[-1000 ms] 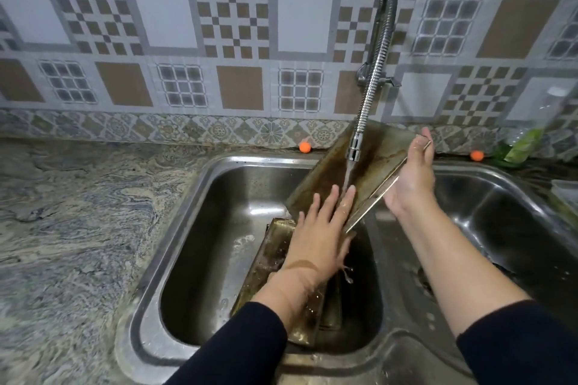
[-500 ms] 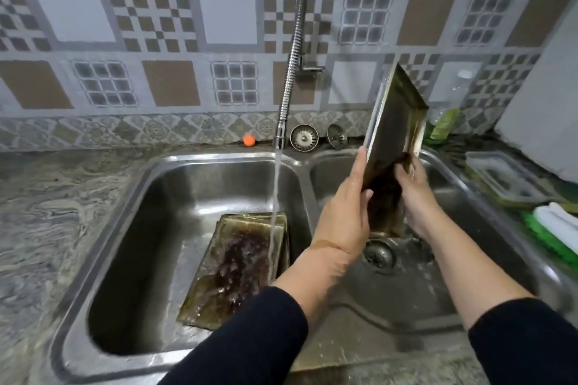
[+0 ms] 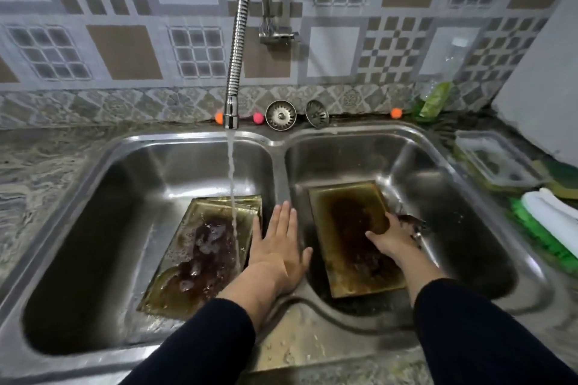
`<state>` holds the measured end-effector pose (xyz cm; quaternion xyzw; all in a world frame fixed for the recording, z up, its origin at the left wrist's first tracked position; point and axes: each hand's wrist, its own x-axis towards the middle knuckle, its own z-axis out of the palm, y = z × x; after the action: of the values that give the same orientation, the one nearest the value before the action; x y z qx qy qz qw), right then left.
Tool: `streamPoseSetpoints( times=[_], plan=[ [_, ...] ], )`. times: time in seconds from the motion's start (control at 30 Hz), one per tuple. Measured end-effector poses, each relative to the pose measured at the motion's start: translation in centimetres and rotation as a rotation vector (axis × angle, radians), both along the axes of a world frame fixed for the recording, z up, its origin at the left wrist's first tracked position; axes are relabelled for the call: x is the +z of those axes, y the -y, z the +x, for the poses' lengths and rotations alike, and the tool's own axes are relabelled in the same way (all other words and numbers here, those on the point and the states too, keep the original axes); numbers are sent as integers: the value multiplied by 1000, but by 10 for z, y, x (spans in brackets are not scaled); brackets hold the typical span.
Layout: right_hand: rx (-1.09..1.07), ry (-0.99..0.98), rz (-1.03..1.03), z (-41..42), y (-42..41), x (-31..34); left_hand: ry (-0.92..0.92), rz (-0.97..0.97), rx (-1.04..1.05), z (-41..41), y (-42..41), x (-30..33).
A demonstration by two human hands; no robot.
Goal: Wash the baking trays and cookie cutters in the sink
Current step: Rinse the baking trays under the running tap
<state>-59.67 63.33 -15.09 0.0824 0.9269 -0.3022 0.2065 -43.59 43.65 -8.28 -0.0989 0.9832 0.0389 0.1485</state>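
Trays here look stiff, thin metal, greasy and wet, so likely slippery; best gripped by a raised rim. At least two lie stacked in the left basin (image 3: 93, 197), one tray (image 3: 350, 228) in the right. Left hand (image 3: 276, 247) hovers flat and released; right hand (image 3: 394, 236) grasps that tray's edge.

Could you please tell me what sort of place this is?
Most likely a home kitchen: a double-bowl steel sink set in a stone countertop, a running flexible faucet on a tiled backsplash, and greasy baking trays being washed.
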Motion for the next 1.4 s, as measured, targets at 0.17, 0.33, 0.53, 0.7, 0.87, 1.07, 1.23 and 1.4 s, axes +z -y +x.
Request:
streamPoseSetpoints(
  times=[0.17, 0.33, 0.53, 0.7, 0.87, 1.07, 1.23, 1.4],
  plan=[
    [70, 79, 40, -14, 23, -25, -7, 9, 26, -2, 1, -2],
    [117, 116, 144, -18, 31, -43, -6, 2, 21, -4, 1, -3],
    [260, 71, 324, -9, 33, -26, -19, 5, 36, -5, 1, -6],
    [370, -19, 245, 0, 44, 18, -37, 76, 4, -6, 8, -9],
    [543, -227, 132, 48, 83, 80, -125, 251, -72, 7, 52, -8],
    [707, -162, -190, 152, 161, 109, 54, 276, 294, 37, 134, -37],
    [475, 257, -88, 176, 226, 43, 136, 242, 428, 65, 173, -46],
    [222, 358, -199, 160, 251, 14, 192, 377, 550, 76, 195, -74]
  ],
)
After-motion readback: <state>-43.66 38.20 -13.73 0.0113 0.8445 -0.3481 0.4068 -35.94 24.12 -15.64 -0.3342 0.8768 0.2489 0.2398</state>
